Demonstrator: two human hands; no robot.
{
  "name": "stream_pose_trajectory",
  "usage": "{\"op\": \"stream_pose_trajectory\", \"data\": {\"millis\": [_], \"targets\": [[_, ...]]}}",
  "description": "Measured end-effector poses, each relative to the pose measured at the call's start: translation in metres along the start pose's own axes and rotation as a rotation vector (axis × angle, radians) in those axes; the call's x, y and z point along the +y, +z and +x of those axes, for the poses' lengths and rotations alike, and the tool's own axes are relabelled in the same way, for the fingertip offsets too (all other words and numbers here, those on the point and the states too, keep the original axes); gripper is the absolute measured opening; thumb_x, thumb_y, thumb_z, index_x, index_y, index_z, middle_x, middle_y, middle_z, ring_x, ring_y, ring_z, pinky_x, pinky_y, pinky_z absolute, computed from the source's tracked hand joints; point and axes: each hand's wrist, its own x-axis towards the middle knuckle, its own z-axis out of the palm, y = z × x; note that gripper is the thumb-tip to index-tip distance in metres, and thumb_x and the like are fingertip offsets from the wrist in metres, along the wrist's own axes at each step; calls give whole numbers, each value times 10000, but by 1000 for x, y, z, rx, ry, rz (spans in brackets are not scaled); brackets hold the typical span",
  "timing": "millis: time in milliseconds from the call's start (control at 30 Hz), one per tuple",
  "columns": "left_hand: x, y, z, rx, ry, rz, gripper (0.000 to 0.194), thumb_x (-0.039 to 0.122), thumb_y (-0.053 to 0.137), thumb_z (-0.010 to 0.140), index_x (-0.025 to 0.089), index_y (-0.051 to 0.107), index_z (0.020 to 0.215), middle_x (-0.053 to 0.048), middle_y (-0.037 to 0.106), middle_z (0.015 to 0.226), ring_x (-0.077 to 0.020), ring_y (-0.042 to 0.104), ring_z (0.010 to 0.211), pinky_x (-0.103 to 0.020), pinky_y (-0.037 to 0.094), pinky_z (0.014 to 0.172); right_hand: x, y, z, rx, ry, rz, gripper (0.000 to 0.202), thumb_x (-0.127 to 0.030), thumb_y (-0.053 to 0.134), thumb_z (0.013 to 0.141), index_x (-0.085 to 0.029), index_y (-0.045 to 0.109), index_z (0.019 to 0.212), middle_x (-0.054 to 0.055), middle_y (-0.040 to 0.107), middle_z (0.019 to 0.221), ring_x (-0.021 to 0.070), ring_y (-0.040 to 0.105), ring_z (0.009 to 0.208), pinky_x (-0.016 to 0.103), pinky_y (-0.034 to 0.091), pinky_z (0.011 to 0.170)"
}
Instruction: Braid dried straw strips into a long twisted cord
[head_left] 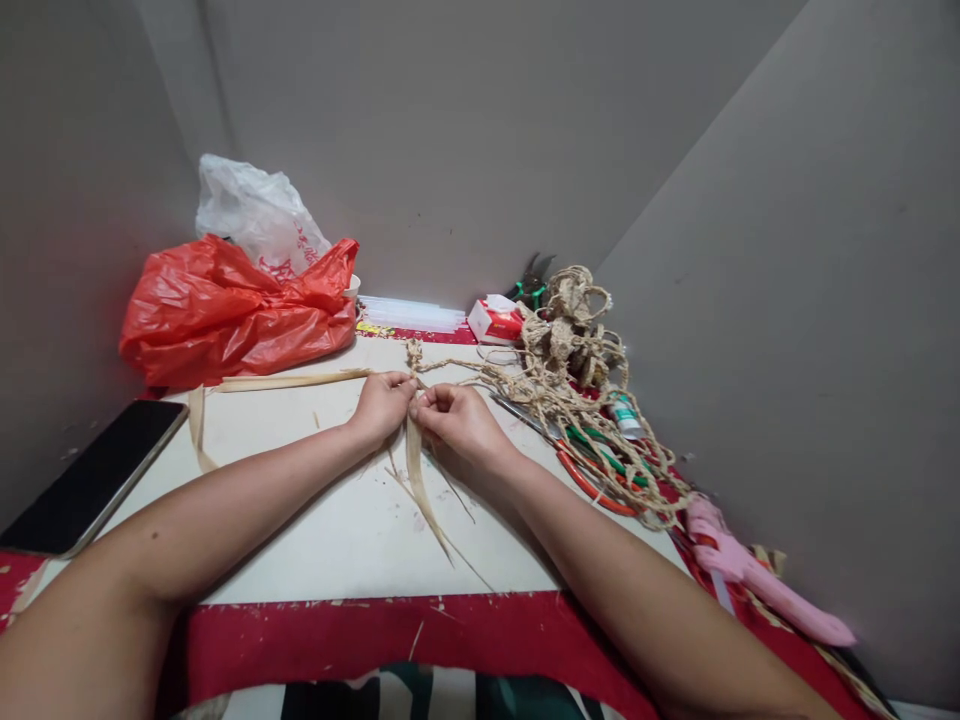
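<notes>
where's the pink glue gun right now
In the head view, the pink glue gun lies at the far right on the red cloth, beside the right forearm and just nearer than the braided cord pile.

a small craft workspace, shown by the braided cord, pink glue gun and plain grey walls.

Both hands together, fingers pinched.

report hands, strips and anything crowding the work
left hand and right hand pinching dry fibre strips, nearly together; braided cord piled at right, one strand reaching the hands; handled tools partly under it
</notes>
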Motion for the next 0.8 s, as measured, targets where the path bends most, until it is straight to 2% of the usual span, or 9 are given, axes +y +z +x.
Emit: {"op": "stream_pose_trajectory", "data": {"millis": [100,300,500,700,800], "targets": [[-3,1,1,1,9,45,143,200,549,728,120,602,623,14,555,529,-92,470,492,-217,361,517,1,5,-1,32,-9,-16,133,-218,598,649,-167,489,592,-56,464,441,65,410,370,198,320,388],[-2,1,-3,-26,-48,40,171,247,539,774,144,572,641,24,530,480,-93,459,405,-206,332,429,-5,6,-3,-39,156,60,140,-243,631,629,-162,522,661,-28,541,446,95,491,371,202,397,393],[0,1,-4,-42,-59,36,161,224,526,792,147,556,653,16,542,471,-93,467,379,-195,319,397,1,8,-3,4,68,54,105,-221,612,635,-164,524,628,-33,531,418,81,462,348,180,351,368],[2,1,-6,-21,-85,-24,141,242,534,800,167,520,682,47,488,424,-79,426,336,-182,296,379,3,7,-3,-70,133,145,183,-318,614,683,-157,536,644,4,587,461,87,489,362,190,384,393],[5,1,-8,-35,-103,-29,133,238,527,798,168,515,686,44,494,433,-86,438,340,-186,301,380,4,8,-2,-51,113,94,184,-325,599,688,-167,515,645,-17,556,444,92,481,366,201,389,402]]}}
